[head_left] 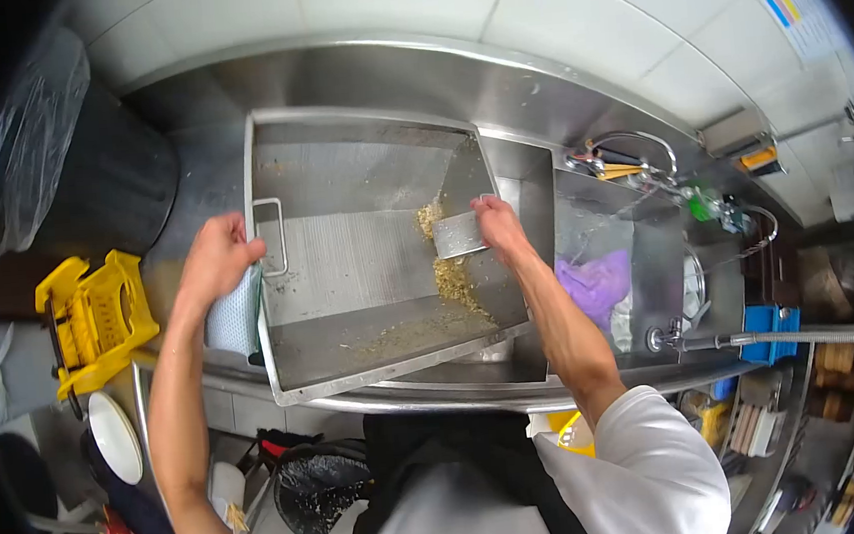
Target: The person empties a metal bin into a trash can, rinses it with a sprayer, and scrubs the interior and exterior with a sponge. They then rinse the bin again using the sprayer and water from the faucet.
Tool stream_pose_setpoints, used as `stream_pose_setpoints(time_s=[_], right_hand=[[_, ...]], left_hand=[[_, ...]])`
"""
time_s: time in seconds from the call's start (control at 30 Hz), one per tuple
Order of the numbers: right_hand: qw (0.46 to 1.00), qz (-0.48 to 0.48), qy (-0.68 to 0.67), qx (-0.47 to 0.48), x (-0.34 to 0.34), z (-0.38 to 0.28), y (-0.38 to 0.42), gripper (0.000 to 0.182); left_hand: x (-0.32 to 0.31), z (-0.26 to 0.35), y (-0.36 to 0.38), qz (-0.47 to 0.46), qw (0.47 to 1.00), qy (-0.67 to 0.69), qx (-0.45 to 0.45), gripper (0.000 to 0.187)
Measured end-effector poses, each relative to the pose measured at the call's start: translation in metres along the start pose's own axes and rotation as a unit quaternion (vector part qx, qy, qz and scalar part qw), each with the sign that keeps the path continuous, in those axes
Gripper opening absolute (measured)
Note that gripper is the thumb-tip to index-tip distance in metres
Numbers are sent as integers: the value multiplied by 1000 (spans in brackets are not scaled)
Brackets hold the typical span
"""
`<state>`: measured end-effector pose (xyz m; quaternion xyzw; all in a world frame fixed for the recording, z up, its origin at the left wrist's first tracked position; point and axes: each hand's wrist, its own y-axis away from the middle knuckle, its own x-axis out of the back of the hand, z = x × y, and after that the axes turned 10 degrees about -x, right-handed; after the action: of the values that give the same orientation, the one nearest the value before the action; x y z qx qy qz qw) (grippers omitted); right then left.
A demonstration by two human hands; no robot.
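A large, deep steel pan (346,258) rests tilted over the sink, with a wire handle (278,237) on its left wall. My left hand (221,260) is closed at the pan's left rim, thumb over the edge; its other fingertips are partly hidden. Just below it, a light blue cloth or pad (233,317) with a green edge lies against the pan's outside. In my right hand (501,227) is a flat metal scraper (459,235), held inside the pan near the right wall. Yellowish-brown food scraps (455,283) lie above and below the blade, with finer residue along the near wall.
Right of the pan is a sink basin (658,334) holding a purple cloth (594,286). A faucet and spray hose (794,336) reach across the right side. A grey bin (124,170) and yellow mop wringer (100,318) stand left. Shelves (799,408) stand lower right.
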<state>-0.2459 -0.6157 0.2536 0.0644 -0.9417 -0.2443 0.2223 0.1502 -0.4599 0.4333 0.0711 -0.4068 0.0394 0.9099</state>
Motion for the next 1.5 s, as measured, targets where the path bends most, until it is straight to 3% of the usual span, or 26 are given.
stream_pose_setpoints(time_s=[0.03, 0.1, 0.17, 0.27, 0.33, 0.4, 0.43, 0.47, 0.5, 0.57, 0.67, 0.7, 0.73, 0.8, 0.87, 0.97, 1.03, 1.1, 1.17, 1.23, 1.27, 1.33, 1.4, 1.43, 1.47, 1.5], right_hand=[[997, -30, -57, -36, 5, -5, 3, 25], [999, 19, -46, -11, 2, 8, -6, 26], [990, 103, 20, 93, -8, 30, -14, 28], [998, 30, 5, 53, -31, 61, -22, 28], [982, -72, -159, -65, -50, 47, -9, 24], [970, -85, -209, -89, -79, 52, -17, 27], [970, -108, -204, -74, -100, 63, -33, 32], [994, -35, -92, -48, -118, 63, -35, 39], [997, -34, -63, -4, -141, 76, -48, 46], [977, -198, -74, 31, -160, 96, -69, 44], [963, -152, -67, 214, -35, 20, 28, 38], [970, -172, -125, 114, 18, 11, 49, 34], [976, -42, -89, 195, 54, 37, 38, 31], [966, 162, -28, 199, 143, 89, 17, 28], [978, 206, -19, 39, 232, 148, -9, 33], [963, 264, 46, -37, 316, 250, -53, 48], [952, 264, 65, -140, 333, 307, -57, 69], [886, 387, 155, -202, 301, 355, -66, 83], [917, 268, 137, -261, 249, 356, -58, 78], [963, -56, 105, -243, 230, 343, -48, 77], [963, -63, 110, -238, 226, 333, -41, 77], [937, -231, 255, -58, 222, 310, -31, 72], [910, -156, 379, 65, 257, 330, -54, 59], [896, -68, 439, 20, 288, 311, -51, 54], [934, -100, 299, -171, 329, 311, -71, 49], [939, 104, 231, -235, 353, 312, -75, 52]], left_hand=[[-10, -7, -2, -5, 1000, -1, -11, 21], [-21, -4, 1, 6, 1000, -6, 14, 20], [-22, 3, 1, 1, 1000, -5, 13, 16], [-16, 17, -1, 24, 998, 50, -20, 14], [-8, 48, -10, 28, 998, 11, -48, 17], [-3, 86, -17, 14, 997, -21, -78, 18], [-4, 110, -16, 19, 992, -81, -93, 19], [-7, 129, -16, 28, 984, -143, -106, 21], [-12, 140, -19, 25, 982, -149, -109, 21], [-19, 157, -25, 9, 966, -221, -137, 22], [-38, 160, -37, -18, 936, -323, -142, 18], [-48, 157, -41, -26, 915, -372, -152, 17], [-58, 155, -46, -67, 902, -412, -114, 22], [-68, 153, -48, -55, 894, -429, -119, 27], [-79, 155, -53, -67, 883, -448, -127, 39], [-98, 172, -55, -81, 876, -451, -152, 26], [-110, 181, -54, -81, 869, -460, -163, 24], [-122, 190, -48, -72, 867, -469, -150, 21], [-124, 198, -42, -83, 859, -462, -206, 19], [-129, 207, -40, -76, 850, -474, -218, 18], [-132, 212, -38, -85, 844, -479, -227, 18], [-133, 221, -32, -80, 829, -490, -258, 18], [-134, 238, -11, -24, 840, -489, -233, 20], [-136, 248, 4, 26, 848, -485, -212, 21], [-140, 255, 21, 59, 861, -463, -200, 22], [-147, 259, 40, 69, 874, -444, -186, 22]])
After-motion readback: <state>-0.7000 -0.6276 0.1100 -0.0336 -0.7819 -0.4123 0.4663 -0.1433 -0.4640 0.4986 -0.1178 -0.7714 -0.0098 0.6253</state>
